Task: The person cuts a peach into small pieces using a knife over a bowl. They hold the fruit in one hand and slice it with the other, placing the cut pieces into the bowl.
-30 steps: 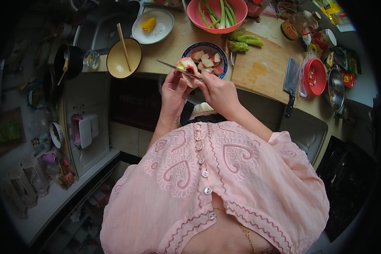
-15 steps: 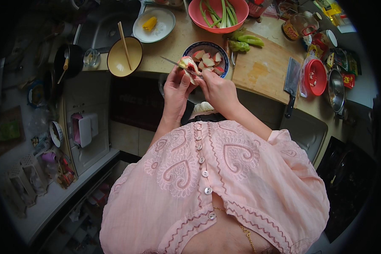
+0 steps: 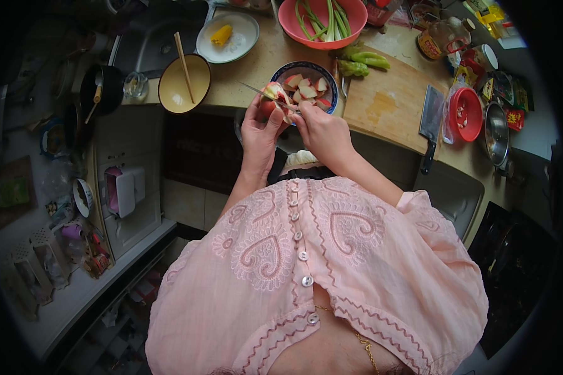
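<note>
My left hand (image 3: 261,132) is closed around a partly cut peach (image 3: 274,92) with pale flesh and a dark red middle. In my right hand (image 3: 325,130) is a small knife (image 3: 251,87), its handle mostly covered by the fingers. The thin blade lies across the peach, its tip sticking out past the left side. Just beyond both hands stands a blue-rimmed bowl (image 3: 334,80), with several red-skinned peach chunks (image 3: 307,92) in it. Part of the peach is hidden by my fingers.
A wooden cutting board (image 3: 381,94) to the right carries green peppers (image 3: 364,60) and a cleaver (image 3: 430,115). To the left are a yellow bowl (image 3: 172,87) with chopsticks and a plate (image 3: 247,47) holding corn. A pink basin (image 3: 322,44) of green stalks stands behind.
The knife has shifted slightly against the peach, and the peach has turned a little in my left hand. Both hands keep nearly the same place.
</note>
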`<state>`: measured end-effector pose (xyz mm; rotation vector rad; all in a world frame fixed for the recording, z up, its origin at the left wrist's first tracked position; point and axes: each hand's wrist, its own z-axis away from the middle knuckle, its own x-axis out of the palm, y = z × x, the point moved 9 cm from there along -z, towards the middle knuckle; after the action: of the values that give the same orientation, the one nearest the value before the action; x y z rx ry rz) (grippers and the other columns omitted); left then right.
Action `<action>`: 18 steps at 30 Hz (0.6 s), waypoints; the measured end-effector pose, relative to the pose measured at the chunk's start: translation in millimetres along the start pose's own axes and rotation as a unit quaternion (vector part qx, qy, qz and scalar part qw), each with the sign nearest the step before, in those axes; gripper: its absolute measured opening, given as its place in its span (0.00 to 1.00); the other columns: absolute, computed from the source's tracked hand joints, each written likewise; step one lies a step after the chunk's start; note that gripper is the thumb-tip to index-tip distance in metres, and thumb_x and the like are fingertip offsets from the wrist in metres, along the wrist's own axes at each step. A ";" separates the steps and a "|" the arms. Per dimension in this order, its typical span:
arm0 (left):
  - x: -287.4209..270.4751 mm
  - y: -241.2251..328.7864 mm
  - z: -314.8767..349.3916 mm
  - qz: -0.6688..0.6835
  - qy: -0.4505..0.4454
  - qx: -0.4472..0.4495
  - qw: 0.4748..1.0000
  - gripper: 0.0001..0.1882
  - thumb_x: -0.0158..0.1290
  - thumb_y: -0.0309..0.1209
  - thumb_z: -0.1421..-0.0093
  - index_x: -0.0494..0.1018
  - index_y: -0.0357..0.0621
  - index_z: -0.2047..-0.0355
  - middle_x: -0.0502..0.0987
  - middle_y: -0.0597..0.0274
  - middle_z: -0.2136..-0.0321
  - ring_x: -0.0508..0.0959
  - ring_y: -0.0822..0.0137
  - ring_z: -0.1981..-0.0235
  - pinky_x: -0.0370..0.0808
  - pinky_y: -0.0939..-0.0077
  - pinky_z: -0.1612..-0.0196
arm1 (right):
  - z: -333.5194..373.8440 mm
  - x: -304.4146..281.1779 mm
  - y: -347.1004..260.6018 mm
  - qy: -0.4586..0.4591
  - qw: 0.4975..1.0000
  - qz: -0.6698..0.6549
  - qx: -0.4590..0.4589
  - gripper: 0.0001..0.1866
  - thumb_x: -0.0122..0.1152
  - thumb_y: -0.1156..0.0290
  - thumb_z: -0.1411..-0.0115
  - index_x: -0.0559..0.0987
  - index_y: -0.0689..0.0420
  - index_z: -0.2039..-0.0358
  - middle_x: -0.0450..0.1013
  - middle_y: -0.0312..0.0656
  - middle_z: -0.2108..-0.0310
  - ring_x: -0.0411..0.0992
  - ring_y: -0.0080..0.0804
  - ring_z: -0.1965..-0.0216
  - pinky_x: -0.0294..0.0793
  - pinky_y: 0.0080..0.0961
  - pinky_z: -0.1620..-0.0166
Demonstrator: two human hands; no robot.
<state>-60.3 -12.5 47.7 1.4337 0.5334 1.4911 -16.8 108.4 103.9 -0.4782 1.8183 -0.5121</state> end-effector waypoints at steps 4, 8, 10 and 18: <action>-1.2 2.4 -1.3 -0.005 0.004 0.009 1.000 0.28 0.58 0.32 0.44 0.62 0.43 0.44 0.72 0.64 0.55 0.75 0.67 0.55 0.78 0.70 0.54 | -0.9 1.4 1.4 -0.018 1.000 0.005 0.010 0.12 0.53 0.59 0.39 0.69 0.55 0.70 0.72 0.42 0.78 0.73 0.43 0.79 0.72 0.35 0.79; 0.1 -0.9 -1.2 -0.007 0.000 -0.003 1.000 0.29 0.59 0.33 0.44 0.62 0.43 0.44 0.72 0.64 0.55 0.75 0.67 0.55 0.78 0.69 0.54 | 0.3 6.3 6.2 -0.044 0.998 -0.021 0.037 0.12 0.52 0.59 0.39 0.69 0.55 0.70 0.73 0.44 0.78 0.73 0.46 0.78 0.72 0.37 0.78; 1.5 -0.8 -1.6 -0.006 -0.009 -0.005 1.000 0.30 0.59 0.34 0.44 0.62 0.43 0.44 0.72 0.63 0.54 0.75 0.66 0.55 0.78 0.70 0.54 | -0.6 7.9 7.9 -0.048 0.996 -0.059 0.044 0.13 0.51 0.59 0.38 0.69 0.55 0.71 0.73 0.44 0.79 0.73 0.48 0.78 0.71 0.39 0.77; -3.7 10.2 -5.5 0.005 -0.052 -0.035 0.998 0.33 0.56 0.41 0.43 0.59 0.39 0.43 0.69 0.55 0.49 0.75 0.60 0.53 0.78 0.67 0.54 | 9.6 32.9 36.4 -0.180 0.801 -0.532 0.209 0.18 0.43 0.57 0.33 0.67 0.55 0.75 0.60 0.33 0.87 0.57 0.24 0.88 0.55 0.23 0.84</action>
<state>-69.4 -18.6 53.2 1.4527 0.4057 1.4207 -19.6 119.0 55.1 -1.1898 0.8745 -1.4357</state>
